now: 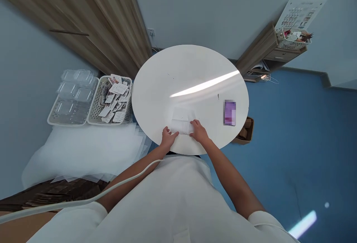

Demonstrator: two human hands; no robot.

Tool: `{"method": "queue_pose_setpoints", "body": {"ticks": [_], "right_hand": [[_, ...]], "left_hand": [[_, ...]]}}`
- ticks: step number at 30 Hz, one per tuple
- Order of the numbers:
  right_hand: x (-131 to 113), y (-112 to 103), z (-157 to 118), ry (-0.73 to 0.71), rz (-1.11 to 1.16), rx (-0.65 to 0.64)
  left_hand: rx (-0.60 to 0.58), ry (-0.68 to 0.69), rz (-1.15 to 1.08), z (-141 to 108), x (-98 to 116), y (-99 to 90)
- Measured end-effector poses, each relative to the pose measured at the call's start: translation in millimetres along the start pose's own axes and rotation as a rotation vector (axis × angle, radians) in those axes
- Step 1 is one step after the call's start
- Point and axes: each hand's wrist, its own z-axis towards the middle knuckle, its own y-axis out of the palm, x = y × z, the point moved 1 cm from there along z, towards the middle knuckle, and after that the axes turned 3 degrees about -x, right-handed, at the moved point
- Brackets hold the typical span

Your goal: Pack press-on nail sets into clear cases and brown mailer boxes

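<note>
A thin translucent white plastic sheet (pixel 180 124) lies on the round white table (pixel 156 86) near its front edge, with fold lines across it. My left hand (pixel 169 137) grips its near left corner, thumb and fingers closed on the edge. At the near right edge, my right hand (pixel 199 131) has its fingers bent round the sheet. Whether anything is wrapped inside the sheet I cannot tell. To the right on the table lies a purple rectangular item (pixel 230 112), blurred out.
Left of the table stand a white basket of printed cards (pixel 115 99) and a basket of clear plastic boxes (pixel 74 96). A stack of translucent sheets (pixel 92 146) lies nearer. A cardboard box (pixel 245 131) sits at the right; a wooden shelf (pixel 284 55) stands behind. A white cable (pixel 111 188) crosses my left arm.
</note>
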Motion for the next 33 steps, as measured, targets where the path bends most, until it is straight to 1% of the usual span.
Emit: {"method": "queue_pose_setpoints", "body": {"ticks": [2, 4, 5, 7, 10, 13, 15, 18, 20, 24, 26, 30, 33], "right_hand": [[0, 2, -2, -0.032, 0.01, -0.015], [1, 5, -4, -0.048, 0.02, -0.009], [1, 7, -5, -0.049, 0.026, -0.002], [3, 9, -6, -0.05, 0.044, 0.007], [5, 9, -6, -0.064, 0.075, -0.008], [7, 9, -5, -0.071, 0.085, -0.025], [8, 9, -5, -0.066, 0.081, -0.027], [8, 10, -6, -0.061, 0.078, -0.012], [8, 11, -6, -0.044, 0.099, -0.009], [7, 15, -3, 0.015, 0.16, 0.001], [5, 17, -1, 0.029, 0.176, 0.006], [2, 18, 0, 0.046, 0.194, -0.018], [5, 14, -1, -0.009, 0.241, -0.032]], "left_hand": [[0.069, -0.066, -0.092, 8, 4, -1.2], [0.092, -0.096, -0.111, 13, 7, -3.5], [0.082, -0.105, -0.09, 15, 7, -5.0], [0.024, -0.106, 0.0, 18, 7, -8.3], [-0.116, -0.077, 0.121, 19, 9, -13.3], [-0.207, -0.051, 0.139, 19, 12, -17.1], [-0.215, -0.036, 0.136, 18, 15, -18.5], [-0.191, -0.001, 0.132, 13, 18, -18.5], [-0.171, 0.076, 0.172, 8, 22, -16.7], [-0.18, 0.333, 0.38, -4, 39, -5.4], [-0.2, 0.408, 0.477, -7, 48, 4.5], [-0.224, 0.461, 0.641, -10, 58, 26.8], [-0.223, 0.488, 0.704, -12, 56, 38.8]]}}
